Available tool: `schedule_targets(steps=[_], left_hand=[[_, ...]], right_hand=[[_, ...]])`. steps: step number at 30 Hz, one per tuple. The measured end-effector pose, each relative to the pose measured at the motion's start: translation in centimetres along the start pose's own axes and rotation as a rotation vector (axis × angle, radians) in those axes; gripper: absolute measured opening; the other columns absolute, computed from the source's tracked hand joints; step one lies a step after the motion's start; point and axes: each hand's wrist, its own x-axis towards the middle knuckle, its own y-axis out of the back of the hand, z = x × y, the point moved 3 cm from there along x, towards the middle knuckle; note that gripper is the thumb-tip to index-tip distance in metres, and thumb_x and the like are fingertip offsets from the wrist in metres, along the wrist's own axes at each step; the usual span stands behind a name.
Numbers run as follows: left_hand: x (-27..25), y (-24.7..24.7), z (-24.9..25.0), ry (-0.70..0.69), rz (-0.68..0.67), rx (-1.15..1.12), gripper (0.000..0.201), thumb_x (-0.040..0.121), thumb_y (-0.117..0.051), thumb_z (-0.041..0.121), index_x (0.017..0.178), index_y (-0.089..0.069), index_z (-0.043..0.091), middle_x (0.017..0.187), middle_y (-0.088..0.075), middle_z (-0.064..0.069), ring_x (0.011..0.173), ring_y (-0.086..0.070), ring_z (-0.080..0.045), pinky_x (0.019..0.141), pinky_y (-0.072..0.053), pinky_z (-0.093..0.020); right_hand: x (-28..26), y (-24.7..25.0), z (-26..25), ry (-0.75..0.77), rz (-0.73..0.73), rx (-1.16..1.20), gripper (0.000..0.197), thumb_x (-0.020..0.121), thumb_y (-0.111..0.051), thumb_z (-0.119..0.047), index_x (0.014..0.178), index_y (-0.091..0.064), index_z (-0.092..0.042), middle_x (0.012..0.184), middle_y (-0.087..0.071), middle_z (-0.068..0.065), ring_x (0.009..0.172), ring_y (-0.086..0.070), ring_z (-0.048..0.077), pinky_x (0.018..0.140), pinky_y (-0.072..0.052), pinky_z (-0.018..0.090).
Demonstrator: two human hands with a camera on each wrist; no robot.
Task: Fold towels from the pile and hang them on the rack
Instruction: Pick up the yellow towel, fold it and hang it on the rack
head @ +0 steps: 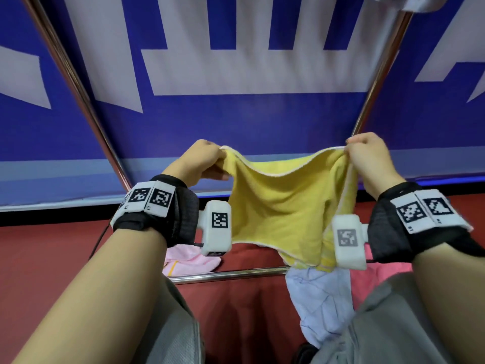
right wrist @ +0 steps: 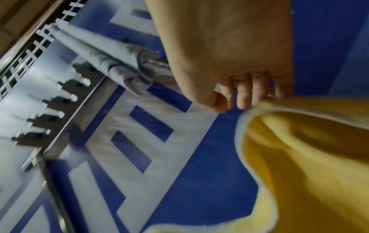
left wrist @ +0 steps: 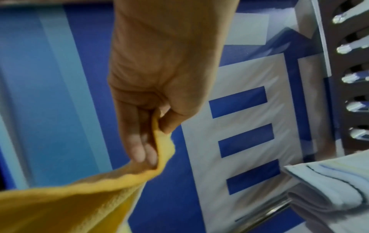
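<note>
A yellow towel (head: 280, 203) hangs slack in the air between my two hands, its top edge sagging in the middle. My left hand (head: 203, 160) pinches the towel's upper left corner; in the left wrist view the fingers (left wrist: 142, 151) press the yellow towel (left wrist: 79, 201) edge against the thumb. My right hand (head: 367, 156) pinches the upper right corner, and the right wrist view shows the fingers (right wrist: 242, 97) curled on the towel (right wrist: 311, 157). The rack's metal legs (head: 76, 82) rise at left and right (head: 380, 74). A folded pale towel (left wrist: 329, 181) hangs on the rack bar.
On the red floor lie a pink towel (head: 189, 261), a pale blue towel (head: 320, 298) and a coral-pink one (head: 380, 274). A low metal rack bar (head: 231, 274) crosses in front of them. A blue and white banner (head: 236, 74) stands behind. My knees fill the bottom corners.
</note>
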Motion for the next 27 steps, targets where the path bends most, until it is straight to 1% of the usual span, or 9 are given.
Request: schedule_targets(steps=[3,6,9,11,13,15,18,21,27], left_hand=[[-0.8,-1.6,1.7,-0.07,-0.084,-0.259,0.023,0.096,-0.036,-0.003,0.081,-0.051,0.003,0.07,-0.059,-0.013,0.047,-0.065,-0.013,0.049,-0.054,-0.02],[-1.3,-2.8,2.5,-0.073,-0.105,-0.511,0.02,0.096,-0.036,-0.006,0.091,-0.046,0.011,0.062,-0.067,-0.008,0.051,-0.068,-0.017,0.05,-0.057,-0.023],[-1.7,-3.8,2.8,-0.107,-0.184,-0.541,0.025,0.096,-0.035,-0.005,0.095,-0.054,0.011,0.068,-0.072,-0.006,0.061,-0.071,-0.016,0.058,-0.058,-0.022],[-1.9,-4.3,2.9,-0.137,-0.216,-0.523,0.028,0.095,-0.036,-0.005,0.094,-0.059,0.011,0.08,-0.07,-0.008,0.066,-0.071,-0.014,0.064,-0.058,-0.022],[-2.0,-4.6,3.0,-0.164,-0.232,-0.527,0.029,0.095,-0.037,-0.005,0.094,-0.061,0.012,0.087,-0.069,-0.007,0.071,-0.07,-0.013,0.071,-0.057,-0.023],[-2.1,-4.7,3.2,-0.189,-0.239,-0.568,0.03,0.094,-0.038,-0.005,0.097,-0.062,0.012,0.085,-0.071,-0.005,0.075,-0.071,-0.014,0.076,-0.056,-0.024],[-2.1,-4.3,3.5,-0.227,-0.222,-0.674,0.029,0.094,-0.039,-0.007,0.1,-0.061,0.011,0.081,-0.073,-0.004,0.076,-0.071,-0.015,0.078,-0.056,-0.024],[-2.1,-3.6,3.7,-0.265,-0.173,-0.733,0.029,0.093,-0.039,-0.007,0.103,-0.06,0.012,0.092,-0.07,-0.007,0.083,-0.069,-0.017,0.082,-0.055,-0.025],[-1.4,-1.8,3.3,-0.269,-0.031,-0.815,0.031,0.091,-0.038,-0.008,0.102,-0.059,0.013,0.105,-0.064,-0.014,0.089,-0.067,-0.018,0.079,-0.055,-0.023]], right_hand=[[-2.2,-2.4,-1.3,0.088,-0.229,-0.161,0.021,0.084,-0.054,-0.007,0.072,-0.052,-0.024,0.075,-0.052,-0.007,0.089,-0.053,0.017,0.073,-0.041,0.027],[-6.0,-4.9,-3.0,0.099,-0.589,-0.187,0.008,0.089,-0.055,-0.014,0.094,-0.06,-0.015,0.092,-0.06,0.004,0.086,-0.059,0.017,0.07,-0.044,0.025],[-8.5,-6.4,-3.8,0.114,-0.781,-0.265,0.028,0.088,-0.057,-0.028,0.112,-0.058,-0.014,0.111,-0.064,0.009,0.097,-0.062,0.02,0.08,-0.046,0.031],[-9.2,-7.0,-3.9,0.123,-0.802,-0.312,0.033,0.086,-0.058,-0.031,0.112,-0.058,-0.01,0.103,-0.064,0.009,0.095,-0.061,0.024,0.084,-0.048,0.035],[-9.2,-7.5,-3.5,0.116,-0.786,-0.356,0.029,0.085,-0.059,-0.029,0.102,-0.06,-0.006,0.089,-0.059,0.004,0.084,-0.058,0.025,0.078,-0.048,0.035],[-8.9,-7.6,-3.0,0.094,-0.753,-0.397,0.024,0.083,-0.061,-0.025,0.096,-0.061,-0.005,0.088,-0.06,0.006,0.079,-0.056,0.021,0.068,-0.044,0.031],[-8.2,-7.6,-2.0,0.061,-0.729,-0.482,0.022,0.082,-0.062,-0.02,0.095,-0.06,-0.003,0.089,-0.058,0.009,0.077,-0.055,0.021,0.065,-0.041,0.029],[-7.9,-7.3,-1.5,0.039,-0.725,-0.519,0.017,0.082,-0.061,-0.019,0.089,-0.059,-0.004,0.085,-0.057,0.008,0.074,-0.054,0.022,0.062,-0.039,0.029],[-7.9,-7.1,-0.9,0.043,-0.762,-0.519,0.025,0.079,-0.062,-0.015,0.099,-0.067,-0.001,0.1,-0.07,0.016,0.085,-0.066,0.026,0.081,-0.054,0.04]])
